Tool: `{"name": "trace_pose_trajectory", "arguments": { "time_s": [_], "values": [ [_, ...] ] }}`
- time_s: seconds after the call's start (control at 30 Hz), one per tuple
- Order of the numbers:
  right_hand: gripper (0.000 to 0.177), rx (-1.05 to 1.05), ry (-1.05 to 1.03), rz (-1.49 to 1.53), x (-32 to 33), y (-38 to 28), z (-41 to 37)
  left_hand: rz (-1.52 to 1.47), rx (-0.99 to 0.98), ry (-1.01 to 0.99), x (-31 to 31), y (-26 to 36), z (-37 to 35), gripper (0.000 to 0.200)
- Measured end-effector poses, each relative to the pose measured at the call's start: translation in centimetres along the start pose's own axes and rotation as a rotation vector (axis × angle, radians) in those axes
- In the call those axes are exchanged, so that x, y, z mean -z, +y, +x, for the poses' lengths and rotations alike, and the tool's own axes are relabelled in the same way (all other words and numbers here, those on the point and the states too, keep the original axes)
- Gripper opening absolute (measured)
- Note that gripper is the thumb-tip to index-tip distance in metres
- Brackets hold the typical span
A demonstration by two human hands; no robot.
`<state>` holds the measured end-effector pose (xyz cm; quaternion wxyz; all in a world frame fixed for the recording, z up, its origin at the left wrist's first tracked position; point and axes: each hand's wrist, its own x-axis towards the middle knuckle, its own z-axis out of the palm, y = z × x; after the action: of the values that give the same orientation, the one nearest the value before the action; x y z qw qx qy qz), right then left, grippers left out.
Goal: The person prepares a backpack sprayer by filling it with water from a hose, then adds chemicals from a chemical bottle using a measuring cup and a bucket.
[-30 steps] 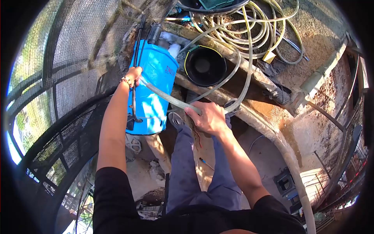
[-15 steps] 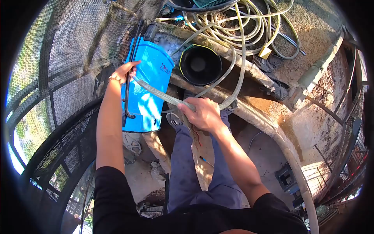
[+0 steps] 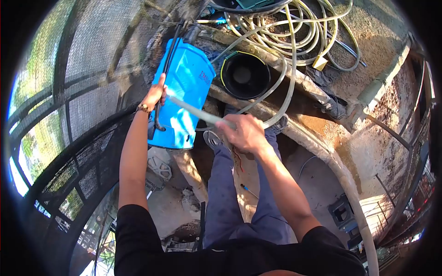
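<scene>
Floor (image 3: pixel 172 211): grey, partly sunlit; mesh (image 3: pixel 92 60) along the left
Left hand (image 3: pixel 155 96): at the black rod (image 3: pixel 171 54) over the blue tub (image 3: pixel 189 83), beside the hose's end; grip, cannot tell how far closed
Right hand (image 3: pixel 245 133): grip closed round the hose (image 3: pixel 195 111)
Hose: slants across the tub; bends up past the right hand
Bucket (image 3: pixel 245 76): black; right of the tub

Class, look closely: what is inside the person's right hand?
The right hand grips a pale hose, visible on both sides; the stretch within the grip is covered and cannot be seen.
</scene>
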<state>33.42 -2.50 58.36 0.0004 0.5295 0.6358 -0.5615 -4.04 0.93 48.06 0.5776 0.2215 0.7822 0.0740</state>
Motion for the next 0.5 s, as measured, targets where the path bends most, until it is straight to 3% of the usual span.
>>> {"name": "trace_pose_trajectory", "arguments": {
  "time_s": [0.07,0.1,0.23,0.33,0.5],
  "values": [
    [0.04,-0.096,0.049,0.069,0.7,-0.7,-0.1,0.2,0.107,0.079,-0.2,2.2,-1.9,0.075],
    [0.04,-0.097,0.062,0.061,0.8,-0.7,0.1,0.143,0.172,0.032,-0.2,3.2,-3.6,0.063],
    [0.041,0.006,0.087,-0.02,0.2,-1.5,-0.2,-0.389,-0.062,-0.191,2.7,-2.0,-3.8,0.029],
    [0.042,0.067,0.074,-0.037,-1.1,-1.5,-0.9,-0.413,-0.219,-0.201,2.5,-2.6,-4.7,0.033],
    [0.045,0.027,0.035,-0.013,-1.5,-2.0,-1.3,-0.102,-0.1,-0.051,1.5,-0.3,-6.6,0.039]
  ]
}}
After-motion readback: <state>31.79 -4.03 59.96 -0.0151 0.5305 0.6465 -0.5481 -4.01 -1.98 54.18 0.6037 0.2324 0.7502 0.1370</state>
